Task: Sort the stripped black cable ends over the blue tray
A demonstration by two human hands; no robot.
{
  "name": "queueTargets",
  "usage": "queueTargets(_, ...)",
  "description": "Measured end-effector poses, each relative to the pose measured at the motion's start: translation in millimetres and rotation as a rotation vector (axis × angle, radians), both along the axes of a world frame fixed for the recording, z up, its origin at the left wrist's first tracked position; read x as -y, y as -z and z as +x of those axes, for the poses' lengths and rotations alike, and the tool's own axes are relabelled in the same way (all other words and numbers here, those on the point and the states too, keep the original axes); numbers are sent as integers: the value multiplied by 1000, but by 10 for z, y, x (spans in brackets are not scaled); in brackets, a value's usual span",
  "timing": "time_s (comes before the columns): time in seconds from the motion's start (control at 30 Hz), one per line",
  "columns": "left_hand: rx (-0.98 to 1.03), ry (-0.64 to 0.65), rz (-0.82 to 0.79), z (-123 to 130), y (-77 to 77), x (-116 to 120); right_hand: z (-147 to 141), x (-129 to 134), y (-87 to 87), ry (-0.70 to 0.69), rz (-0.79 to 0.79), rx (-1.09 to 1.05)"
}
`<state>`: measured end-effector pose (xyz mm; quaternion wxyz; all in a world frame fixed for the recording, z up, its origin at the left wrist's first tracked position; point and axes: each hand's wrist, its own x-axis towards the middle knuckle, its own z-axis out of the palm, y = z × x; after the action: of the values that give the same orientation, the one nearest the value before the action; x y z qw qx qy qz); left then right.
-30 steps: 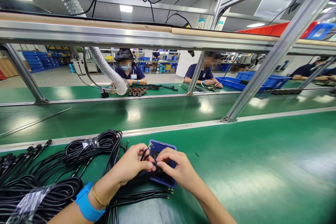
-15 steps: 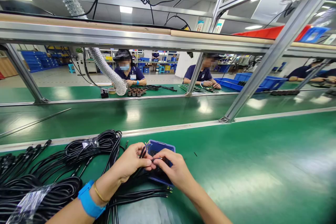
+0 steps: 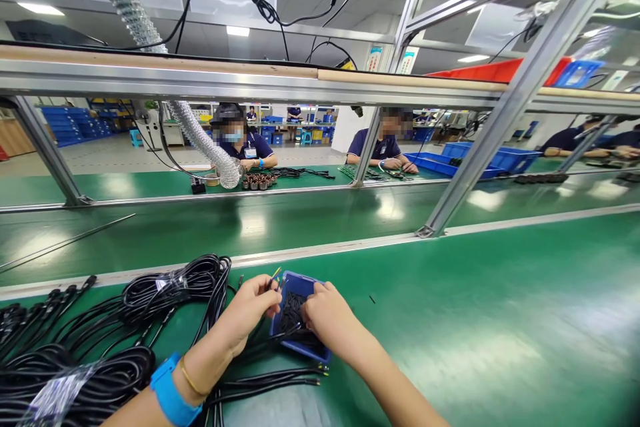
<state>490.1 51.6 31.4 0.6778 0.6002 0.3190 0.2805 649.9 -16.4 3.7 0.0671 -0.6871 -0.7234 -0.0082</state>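
My left hand (image 3: pixel 259 303) is closed in a pinch around a black cable near its stripped end. Thin wires (image 3: pixel 275 275), one of them yellow, stick out above its fingertips. My right hand (image 3: pixel 324 312) reaches into a small blue bin (image 3: pixel 326 353), its fingers curled and its fingertips hidden. Short, thin black pieces (image 3: pixel 295 310), like bits of tubing, fill the bin. Below the bin lie several black cable ends (image 3: pixel 280 373) with bare wire tips.
Coiled black cables (image 3: pixel 173 287) and a second wrapped bundle (image 3: pixel 75 380) cover the left of the green bench (image 3: pixel 475 320). A metal post (image 3: pixel 505 120) rises from its back edge. Across the line, co-workers (image 3: pixel 385 143) sit by blue trays (image 3: pixel 510 159). A foil duct (image 3: pixel 205 140) hangs down.
My right hand has parted from the left and moved down into the blue bin. The left hand keeps the cable, its wire ends now sticking up. The view has tilted slightly upward.
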Motion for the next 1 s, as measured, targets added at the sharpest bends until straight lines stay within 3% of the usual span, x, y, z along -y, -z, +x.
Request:
queueTargets(0.17, 21, 49, -56, 1, -15, 27, 101, 65, -82, 39, 152, -72)
queueTargets(0.33, 16, 71, -46, 14, 8, 36, 186, 159, -47, 64, 253, -228)
queueTargets(0.47, 5, 18, -3, 45, 39, 97, 81, 219, 9, 14, 304, -339)
queueTargets(0.6, 9, -11, 49, 59, 52, 158, -114, 247, 18, -87, 389, -614)
queueTargets(0.73, 25, -14, 92, 42, 37, 146, -164, 266, -23, -58, 388, -824)
queueTargets(1.0, 29, -32, -27, 43, 24, 106, -53, 334, -112, -20, 626, -727)
